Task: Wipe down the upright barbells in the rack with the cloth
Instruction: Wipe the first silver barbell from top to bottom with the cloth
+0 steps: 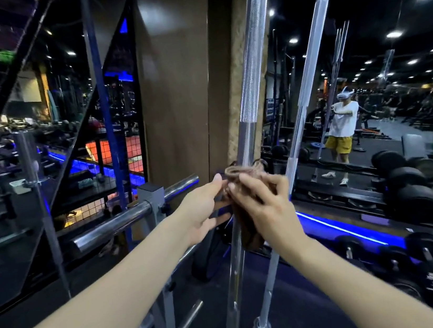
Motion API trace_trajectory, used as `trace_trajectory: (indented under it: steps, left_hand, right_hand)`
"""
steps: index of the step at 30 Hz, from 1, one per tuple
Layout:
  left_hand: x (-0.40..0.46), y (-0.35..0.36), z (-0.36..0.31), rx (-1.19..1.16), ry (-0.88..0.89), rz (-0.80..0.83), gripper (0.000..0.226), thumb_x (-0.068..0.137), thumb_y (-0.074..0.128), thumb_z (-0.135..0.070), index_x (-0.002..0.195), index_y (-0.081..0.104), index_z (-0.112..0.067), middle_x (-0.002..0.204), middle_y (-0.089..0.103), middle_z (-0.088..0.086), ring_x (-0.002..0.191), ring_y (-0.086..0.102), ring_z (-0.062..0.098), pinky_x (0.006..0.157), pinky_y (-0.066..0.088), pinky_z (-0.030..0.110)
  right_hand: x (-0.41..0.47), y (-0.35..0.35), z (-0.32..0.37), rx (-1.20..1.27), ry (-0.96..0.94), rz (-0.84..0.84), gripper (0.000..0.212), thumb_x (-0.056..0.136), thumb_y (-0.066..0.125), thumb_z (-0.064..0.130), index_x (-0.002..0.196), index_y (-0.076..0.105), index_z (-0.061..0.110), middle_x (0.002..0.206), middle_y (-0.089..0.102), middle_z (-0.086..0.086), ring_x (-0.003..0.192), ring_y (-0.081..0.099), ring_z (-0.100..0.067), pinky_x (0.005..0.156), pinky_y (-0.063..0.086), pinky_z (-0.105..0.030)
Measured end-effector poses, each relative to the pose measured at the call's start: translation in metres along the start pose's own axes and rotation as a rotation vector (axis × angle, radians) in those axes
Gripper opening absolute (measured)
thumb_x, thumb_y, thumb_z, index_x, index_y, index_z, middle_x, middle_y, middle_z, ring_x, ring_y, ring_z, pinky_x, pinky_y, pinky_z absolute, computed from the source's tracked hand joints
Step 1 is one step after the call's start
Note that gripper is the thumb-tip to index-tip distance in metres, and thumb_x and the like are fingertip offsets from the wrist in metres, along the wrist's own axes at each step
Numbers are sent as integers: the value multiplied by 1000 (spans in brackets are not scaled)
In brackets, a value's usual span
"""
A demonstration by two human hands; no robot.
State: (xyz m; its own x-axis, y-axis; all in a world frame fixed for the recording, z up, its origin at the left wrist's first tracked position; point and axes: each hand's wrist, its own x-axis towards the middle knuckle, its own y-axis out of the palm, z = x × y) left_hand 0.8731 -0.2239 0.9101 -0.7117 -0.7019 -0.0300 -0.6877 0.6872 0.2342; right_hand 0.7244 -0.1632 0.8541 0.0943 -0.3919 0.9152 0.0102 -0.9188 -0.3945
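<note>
Both my arms reach forward at chest height toward the upright barbells. My left hand (202, 209) has its fingers curled, thumb and fingertips pinching the left edge of the brown cloth (243, 187). My right hand (262, 199) grips the same cloth from the right, fingers bent over its bunched top edge, the rest of the cloth hanging down under my palm. The cloth sits bunched against the nearest barbell (247, 82), a chrome bar leaning slightly right, at the smooth stretch just below its knurled section; whether the cloth goes fully around the bar or only lies against its front I cannot tell. A second barbell (307, 50) stands just to the right, also tilted, its lower shaft passing behind my right hand and ending in a collar near the floor. To the left a grey rack post (150, 200) carries a horizontal chrome bar (113, 224), and farther left a thin bar with a sleeve end (29, 161) stands upright. A brown pillar (177, 86) rises behind the cloth. To the right a mirror (390, 72) reflects a person in a white shirt and yellow shorts. Black dumbbells (416, 181) line a rack below the mirror, beside a blue light strip (356, 233).
</note>
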Motion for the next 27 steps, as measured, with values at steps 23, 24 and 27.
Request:
trace_trajectory:
  steps: [23,24,27]
  left_hand:
    - [0,-8,25,47,-22,-19,31,101,37,-39,95,64,-25,98,65,-7,91,61,8,78,46,31]
    - [0,-7,24,66,-22,-13,33,102,35,-39,95,64,-26,100,66,-10,94,60,6,80,45,32]
    - [0,-9,24,97,-20,0,37,103,31,-40,100,66,-27,103,67,-13,98,59,4,89,45,34]
  right_hand:
    - [9,-20,16,-134,-156,40,26,96,51,28,120,56,36,129,44,23,107,39,-25,84,50,-27]
    - [25,-24,13,-109,-133,3,27,96,54,25,119,56,37,129,46,24,110,41,-24,91,43,-22]
    - [57,-21,1,-67,-44,-76,35,90,56,6,120,64,20,132,53,4,121,45,-26,106,22,-15]
